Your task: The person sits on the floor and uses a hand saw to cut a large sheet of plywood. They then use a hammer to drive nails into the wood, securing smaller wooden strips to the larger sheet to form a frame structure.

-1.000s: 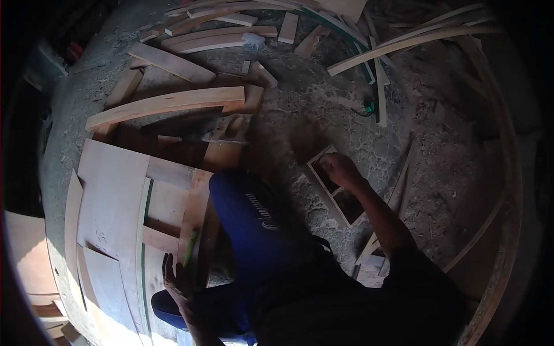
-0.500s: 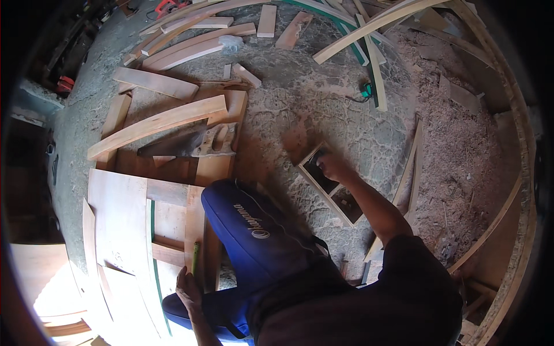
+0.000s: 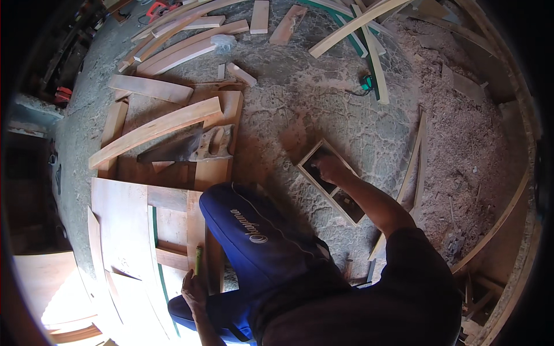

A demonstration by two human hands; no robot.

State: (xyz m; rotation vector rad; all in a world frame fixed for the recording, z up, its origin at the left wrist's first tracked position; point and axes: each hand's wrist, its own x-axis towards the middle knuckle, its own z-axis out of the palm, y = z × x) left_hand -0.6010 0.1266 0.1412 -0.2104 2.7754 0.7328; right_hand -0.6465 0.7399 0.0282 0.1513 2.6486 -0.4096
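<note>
My left hand (image 3: 194, 291) is closed around the lower end of a slim yellow-green stick-like tool (image 3: 198, 261), beside my blue-trousered knee and over the wooden frame panel (image 3: 119, 212). Its exact kind is not clear. My right hand (image 3: 331, 171) reaches down into an open wooden box (image 3: 323, 191) on the floor, which a divider splits into compartments. The fingers are in the dark far compartment, so their grip and anything in them are hidden. Small dark items, too dim to name, lie in the near compartment.
A handsaw (image 3: 190, 145) with a wooden handle rests on boards at the left, below a long plank (image 3: 156, 131). Timber pieces (image 3: 193, 49) lie at the back. A green tape measure (image 3: 367, 83) sits near crossed strips. Wood shavings (image 3: 450, 138) cover the right side.
My right hand has dipped slightly deeper into the box's far compartment. My left hand stays on the yellow-green stick-like tool. The whole view has shifted slightly.
</note>
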